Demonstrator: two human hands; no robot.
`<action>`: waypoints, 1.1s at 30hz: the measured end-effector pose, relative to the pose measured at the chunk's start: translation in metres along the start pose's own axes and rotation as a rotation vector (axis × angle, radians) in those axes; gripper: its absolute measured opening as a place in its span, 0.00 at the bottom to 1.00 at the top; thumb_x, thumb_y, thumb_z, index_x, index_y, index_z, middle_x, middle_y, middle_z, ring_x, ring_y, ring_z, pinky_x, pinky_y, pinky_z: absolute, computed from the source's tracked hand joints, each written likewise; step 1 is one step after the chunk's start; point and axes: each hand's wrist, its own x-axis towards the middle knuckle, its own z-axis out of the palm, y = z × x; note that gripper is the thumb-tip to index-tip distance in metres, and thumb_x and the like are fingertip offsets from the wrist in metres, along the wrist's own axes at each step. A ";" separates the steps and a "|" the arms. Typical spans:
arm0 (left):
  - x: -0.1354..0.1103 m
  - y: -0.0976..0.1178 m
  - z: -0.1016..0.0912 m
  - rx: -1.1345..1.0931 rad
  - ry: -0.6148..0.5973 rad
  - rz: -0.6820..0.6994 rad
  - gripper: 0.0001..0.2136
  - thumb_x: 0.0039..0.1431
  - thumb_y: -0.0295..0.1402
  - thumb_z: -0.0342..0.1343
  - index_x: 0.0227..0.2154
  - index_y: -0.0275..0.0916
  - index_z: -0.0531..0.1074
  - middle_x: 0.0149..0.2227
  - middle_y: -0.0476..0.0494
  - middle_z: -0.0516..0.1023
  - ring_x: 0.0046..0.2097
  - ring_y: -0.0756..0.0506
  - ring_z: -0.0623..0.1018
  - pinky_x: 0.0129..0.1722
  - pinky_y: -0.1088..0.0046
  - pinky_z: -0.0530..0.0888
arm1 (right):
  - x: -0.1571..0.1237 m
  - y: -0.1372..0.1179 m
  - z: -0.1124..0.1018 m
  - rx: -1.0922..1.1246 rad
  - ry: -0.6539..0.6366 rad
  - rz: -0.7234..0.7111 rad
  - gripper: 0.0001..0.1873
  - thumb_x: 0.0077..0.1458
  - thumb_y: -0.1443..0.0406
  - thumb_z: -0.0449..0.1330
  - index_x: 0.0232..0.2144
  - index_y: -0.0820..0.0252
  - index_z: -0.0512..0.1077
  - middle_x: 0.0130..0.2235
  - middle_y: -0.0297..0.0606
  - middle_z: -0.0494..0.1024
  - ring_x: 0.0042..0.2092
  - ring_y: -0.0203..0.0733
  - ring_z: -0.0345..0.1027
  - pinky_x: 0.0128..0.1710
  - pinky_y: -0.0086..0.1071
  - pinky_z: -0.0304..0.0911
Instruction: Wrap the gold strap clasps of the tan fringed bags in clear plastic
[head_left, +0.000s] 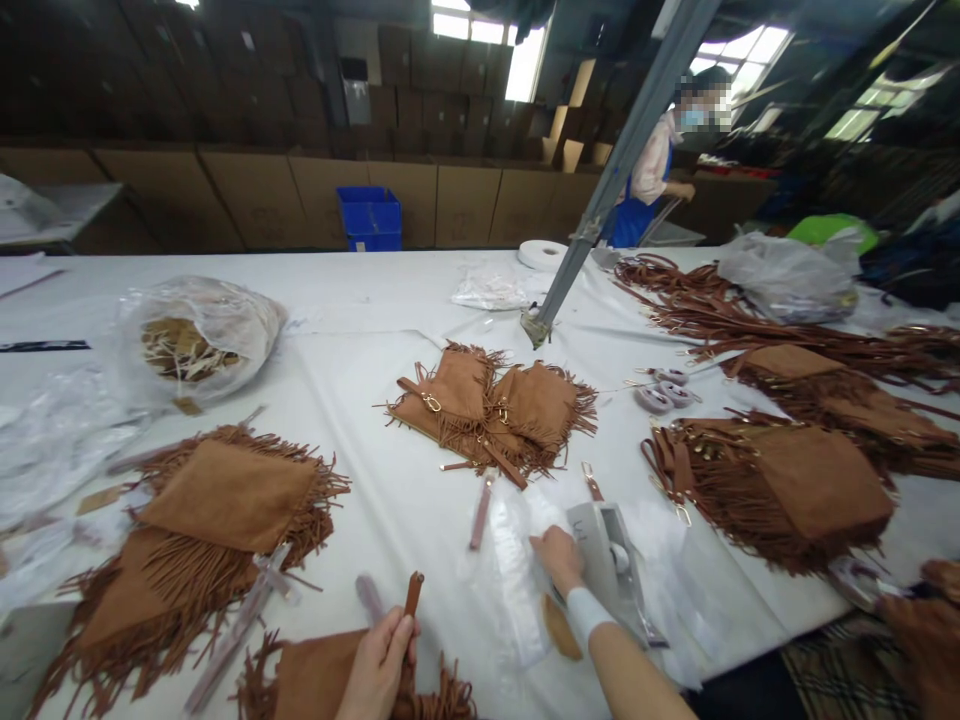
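My left hand [381, 655] is closed around a brown leather strap [413, 594], whose end sticks up past the fingers. Under that hand, at the bottom edge, lies a brown fringed suede bag [319, 675], partly cut off by the frame. My right hand [559, 557], with a white band at the wrist, has its fingers bent against clear plastic bags [517, 580] piled on the table. Just right of it stands a grey tape dispenser [600, 545]. A wrapped strap [482, 512] lies beyond the plastic pile.
More fringed bags lie at the left [225, 490], centre [536, 400] and right [817, 490] of the white table [360, 400]. A slanted metal post [600, 210] meets the table. Another person's hand [922, 620] is at right; a masked person [652, 180] stands behind the table.
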 end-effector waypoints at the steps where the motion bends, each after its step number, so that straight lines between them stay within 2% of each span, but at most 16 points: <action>1: 0.000 -0.001 0.000 0.000 0.001 -0.002 0.25 0.53 0.58 0.45 0.23 0.39 0.66 0.18 0.54 0.64 0.21 0.50 0.65 0.21 0.75 0.62 | 0.002 0.000 0.001 0.059 0.003 -0.004 0.08 0.51 0.63 0.61 0.26 0.64 0.73 0.34 0.53 0.78 0.38 0.50 0.72 0.35 0.38 0.62; 5: 0.002 -0.001 0.000 -0.001 -0.020 -0.003 0.25 0.55 0.57 0.44 0.23 0.39 0.67 0.18 0.54 0.63 0.20 0.50 0.65 0.22 0.75 0.62 | 0.006 0.001 -0.001 0.353 0.017 -0.025 0.07 0.51 0.65 0.60 0.22 0.61 0.69 0.29 0.41 0.76 0.35 0.42 0.69 0.37 0.35 0.62; 7: 0.002 0.000 0.000 -0.004 -0.028 -0.004 0.24 0.56 0.56 0.44 0.24 0.39 0.67 0.18 0.53 0.64 0.20 0.50 0.65 0.22 0.75 0.62 | 0.002 -0.001 -0.003 0.514 -0.006 -0.014 0.06 0.49 0.65 0.60 0.23 0.60 0.69 0.25 0.37 0.73 0.32 0.42 0.69 0.33 0.34 0.62; 11: 0.004 0.002 0.000 -0.038 -0.034 -0.024 0.23 0.55 0.56 0.46 0.26 0.38 0.68 0.19 0.53 0.65 0.21 0.50 0.65 0.22 0.75 0.63 | -0.021 -0.012 -0.002 0.827 -0.173 0.006 0.08 0.44 0.62 0.61 0.27 0.60 0.69 0.22 0.34 0.71 0.26 0.39 0.67 0.27 0.31 0.61; 14: 0.003 0.002 0.000 -0.044 -0.042 -0.038 0.23 0.55 0.56 0.46 0.26 0.38 0.68 0.19 0.53 0.65 0.21 0.50 0.65 0.22 0.76 0.63 | -0.048 -0.022 0.000 0.978 -0.351 -0.012 0.10 0.40 0.61 0.64 0.23 0.60 0.68 0.20 0.32 0.69 0.22 0.34 0.61 0.23 0.28 0.57; 16: 0.002 0.003 -0.001 -0.034 -0.053 -0.028 0.23 0.55 0.56 0.45 0.26 0.38 0.68 0.19 0.53 0.65 0.21 0.50 0.65 0.22 0.75 0.63 | -0.067 -0.030 0.002 1.041 -0.454 -0.026 0.13 0.39 0.59 0.66 0.19 0.60 0.67 0.17 0.28 0.64 0.19 0.30 0.54 0.19 0.27 0.51; 19: 0.000 0.005 -0.004 -0.019 -0.073 0.006 0.23 0.56 0.55 0.45 0.27 0.38 0.68 0.20 0.53 0.66 0.22 0.50 0.66 0.24 0.75 0.63 | -0.094 -0.042 0.005 1.112 -0.563 -0.044 0.17 0.39 0.57 0.67 0.19 0.60 0.65 0.16 0.24 0.59 0.17 0.27 0.47 0.17 0.26 0.44; 23: -0.003 0.006 -0.006 -0.027 -0.063 0.030 0.23 0.55 0.56 0.45 0.28 0.38 0.68 0.19 0.54 0.66 0.21 0.50 0.65 0.23 0.75 0.62 | -0.124 -0.059 0.007 1.169 -0.678 -0.065 0.20 0.41 0.52 0.66 0.21 0.60 0.64 0.16 0.23 0.59 0.18 0.27 0.47 0.18 0.25 0.43; 29: -0.003 -0.001 -0.004 -0.112 -0.022 -0.003 0.24 0.54 0.57 0.45 0.30 0.38 0.67 0.19 0.56 0.65 0.19 0.52 0.62 0.21 0.76 0.60 | -0.156 -0.066 0.014 1.216 -0.841 -0.100 0.21 0.35 0.54 0.70 0.23 0.62 0.67 0.19 0.26 0.64 0.21 0.28 0.54 0.22 0.25 0.49; 33: -0.003 -0.005 -0.002 -0.104 -0.018 0.013 0.25 0.54 0.58 0.44 0.31 0.37 0.68 0.20 0.55 0.64 0.21 0.52 0.63 0.22 0.76 0.59 | -0.169 -0.065 0.021 1.175 -0.849 -0.105 0.23 0.37 0.52 0.69 0.19 0.62 0.65 0.17 0.26 0.62 0.19 0.27 0.51 0.21 0.25 0.45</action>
